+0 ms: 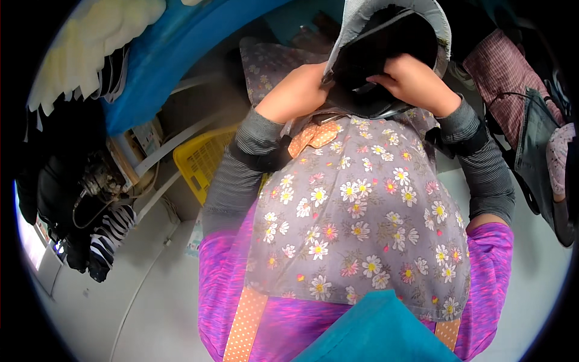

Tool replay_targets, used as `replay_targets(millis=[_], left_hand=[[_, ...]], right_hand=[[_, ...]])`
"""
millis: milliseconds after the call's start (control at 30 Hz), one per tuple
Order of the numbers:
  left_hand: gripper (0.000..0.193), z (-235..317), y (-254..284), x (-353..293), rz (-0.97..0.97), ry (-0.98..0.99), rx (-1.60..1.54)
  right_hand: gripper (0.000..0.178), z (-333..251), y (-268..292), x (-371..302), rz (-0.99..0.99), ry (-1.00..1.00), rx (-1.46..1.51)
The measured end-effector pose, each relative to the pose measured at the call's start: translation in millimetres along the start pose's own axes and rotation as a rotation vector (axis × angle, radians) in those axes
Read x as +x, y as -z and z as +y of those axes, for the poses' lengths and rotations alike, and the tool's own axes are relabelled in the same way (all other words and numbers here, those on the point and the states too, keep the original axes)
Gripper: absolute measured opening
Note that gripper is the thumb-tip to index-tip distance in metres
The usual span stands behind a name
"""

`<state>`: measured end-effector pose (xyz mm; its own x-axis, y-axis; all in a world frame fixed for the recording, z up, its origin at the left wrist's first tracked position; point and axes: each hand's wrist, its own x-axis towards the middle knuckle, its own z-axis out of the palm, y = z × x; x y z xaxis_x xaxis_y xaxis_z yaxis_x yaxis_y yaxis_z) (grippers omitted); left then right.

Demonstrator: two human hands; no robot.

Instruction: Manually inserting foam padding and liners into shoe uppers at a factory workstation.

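Observation:
In front of my chest I hold what looks like a cap (395, 42), its outside light grey and its inside black, with the opening turned toward me. My left hand (298, 92) is closed on its near left edge. Reaching inside the opening, my right hand (419, 84) has its fingers bent together against the dark lining. A small white tag or scrap (365, 88) shows by the right fingertips. What exactly the right fingers pinch is hard to make out against the black.
A yellow plastic basket (202, 160) stands beyond my left forearm. Above it curves a blue surface (199, 39) near pale yellow pieces (96, 42). Wooden and metal machine parts (123, 160) and dark cloth are at left. At right is a person in checked clothing (503, 84).

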<state>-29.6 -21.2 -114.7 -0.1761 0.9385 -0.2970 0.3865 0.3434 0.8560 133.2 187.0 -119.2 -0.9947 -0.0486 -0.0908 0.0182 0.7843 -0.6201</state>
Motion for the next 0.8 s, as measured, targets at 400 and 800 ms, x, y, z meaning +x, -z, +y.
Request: replay_targets(millis=[400,800], left_hand=[[0.028,-0.8,-1.1,1.7,-0.03,0.096,0.046],[0.022,-1.4,-5.8,-6.4,0.076,0.041,0.012]], right_hand=[[0.04,-5.8,-0.4,-1.6,0.149,-0.164,0.254],[0.019,-19.4,-17.4,19.0,0.572,-0.143,-0.107]])
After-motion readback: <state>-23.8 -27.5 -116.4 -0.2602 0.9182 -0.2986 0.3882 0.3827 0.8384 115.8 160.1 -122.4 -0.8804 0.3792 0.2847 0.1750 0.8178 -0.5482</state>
